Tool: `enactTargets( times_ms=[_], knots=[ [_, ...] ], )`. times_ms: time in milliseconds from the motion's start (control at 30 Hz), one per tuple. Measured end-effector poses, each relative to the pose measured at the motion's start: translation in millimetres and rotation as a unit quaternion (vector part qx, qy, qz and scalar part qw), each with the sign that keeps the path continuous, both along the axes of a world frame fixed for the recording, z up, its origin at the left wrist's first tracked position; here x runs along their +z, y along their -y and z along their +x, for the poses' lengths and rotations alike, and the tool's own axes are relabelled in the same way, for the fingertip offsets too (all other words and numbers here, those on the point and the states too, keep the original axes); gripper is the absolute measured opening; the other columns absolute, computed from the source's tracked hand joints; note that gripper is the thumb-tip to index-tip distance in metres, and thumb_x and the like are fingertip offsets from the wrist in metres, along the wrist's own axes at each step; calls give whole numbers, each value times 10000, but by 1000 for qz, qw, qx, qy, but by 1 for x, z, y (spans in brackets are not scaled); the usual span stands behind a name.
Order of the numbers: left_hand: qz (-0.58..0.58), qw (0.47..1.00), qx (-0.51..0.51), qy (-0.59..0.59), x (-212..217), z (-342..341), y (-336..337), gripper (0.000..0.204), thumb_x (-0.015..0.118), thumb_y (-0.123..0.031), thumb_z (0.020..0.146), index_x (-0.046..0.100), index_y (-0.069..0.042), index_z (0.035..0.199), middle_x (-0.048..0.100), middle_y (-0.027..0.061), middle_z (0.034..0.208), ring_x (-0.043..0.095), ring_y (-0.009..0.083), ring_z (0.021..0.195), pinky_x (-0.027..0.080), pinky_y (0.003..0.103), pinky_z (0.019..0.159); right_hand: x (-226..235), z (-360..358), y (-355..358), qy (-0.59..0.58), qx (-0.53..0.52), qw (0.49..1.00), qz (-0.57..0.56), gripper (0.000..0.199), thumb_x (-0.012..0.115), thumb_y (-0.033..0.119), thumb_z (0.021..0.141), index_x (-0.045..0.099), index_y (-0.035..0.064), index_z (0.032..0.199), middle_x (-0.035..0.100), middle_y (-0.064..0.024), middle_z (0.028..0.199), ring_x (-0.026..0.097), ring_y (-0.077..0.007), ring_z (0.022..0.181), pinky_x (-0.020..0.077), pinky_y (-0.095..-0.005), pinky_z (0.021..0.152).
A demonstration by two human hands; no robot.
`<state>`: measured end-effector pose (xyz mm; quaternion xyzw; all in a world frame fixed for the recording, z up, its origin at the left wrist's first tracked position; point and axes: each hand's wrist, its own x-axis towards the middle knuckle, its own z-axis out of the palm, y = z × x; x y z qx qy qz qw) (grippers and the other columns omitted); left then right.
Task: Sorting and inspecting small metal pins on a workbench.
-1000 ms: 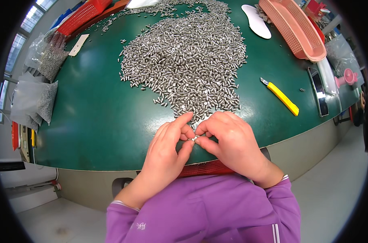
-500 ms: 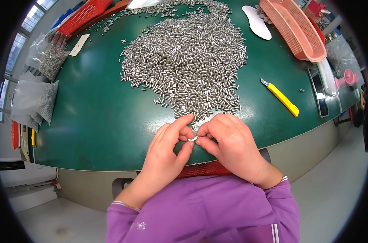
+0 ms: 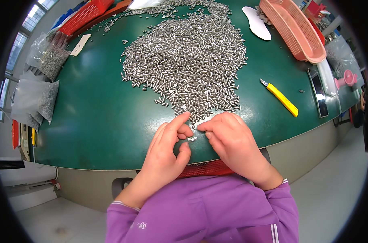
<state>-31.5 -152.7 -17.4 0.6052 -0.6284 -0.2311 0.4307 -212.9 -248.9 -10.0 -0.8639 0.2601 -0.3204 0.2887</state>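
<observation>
A big heap of small silvery metal pins (image 3: 184, 60), short and rounded like set screws, covers the middle of the green table (image 3: 99, 117). Close to the near edge, a short row of shiny pieces (image 3: 192, 139) lies between my hands. My left hand (image 3: 164, 141) rests beside that row, thumb and fingers apart around its left end. My right hand (image 3: 234, 139) is just right of the heap's near tip. Its index fingertip is beside a loose pin (image 3: 193, 127), and whether it touches the pin I cannot tell; the thumb is apart from the finger.
To the right lie a yellow utility knife (image 3: 281, 98), a phone (image 3: 318, 93) and a pink basket (image 3: 293, 30). A white insole-shaped piece (image 3: 256, 23) is beyond. Filled plastic bags (image 3: 36, 97) and a red basket (image 3: 84, 17) line the left edge.
My right hand has drawn away from the row, its fingertips moving forward toward the heap. My left thumb and fingers have loosened, leaving the row of pieces in view on the table.
</observation>
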Motion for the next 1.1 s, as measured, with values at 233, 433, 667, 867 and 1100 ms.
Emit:
enactTargets(
  times_ms=[233, 433, 667, 867, 1100],
  knots=[
    [-23, 1000, 2, 19, -4, -1, 1, 715, 621, 131, 796, 486, -45, 1476, 640, 49, 1013, 596, 170, 908, 502, 306, 826, -2, 2, -2, -14, 13, 1000, -5, 236, 806, 60, 765, 665, 76, 954, 609, -76, 944, 608, -303, 890, 505, -418, 759],
    [-24, 999, -1, 21, -2, -2, 1, 724, 631, 129, 793, 483, -50, 1479, 631, 45, 997, 592, 169, 907, 500, 307, 818, -2, 4, -1, -20, 6, 1000, -5, 267, 844, 92, 731, 674, 83, 937, 606, -69, 942, 602, -295, 892, 503, -415, 753],
    [-19, 1000, -6, 16, -3, -1, 1, 742, 649, 121, 794, 472, -52, 1493, 631, 42, 994, 589, 170, 904, 498, 308, 817, 0, 0, 1, -23, 26, 999, 15, 299, 849, 98, 729, 689, 77, 981, 611, -79, 961, 603, -309, 917, 506, -420, 787],
    [-29, 999, 3, 14, -5, -3, 1, 741, 659, 113, 807, 464, -46, 1504, 635, 42, 994, 590, 172, 904, 499, 310, 822, -2, 3, -2, -23, 21, 999, -8, 278, 824, 117, 766, 682, 74, 1002, 614, -84, 970, 602, -317, 926, 505, -421, 789],
    [-28, 999, -15, 29, -4, -1, -1, 724, 708, 86, 822, 478, -54, 1494, 642, 36, 972, 597, 170, 891, 501, 316, 824, -4, 2, -5, -25, 33, 999, -36, 232, 823, 103, 782, 715, 85, 987, 645, -63, 913, 641, -279, 867, 516, -406, 773]
  ],
)
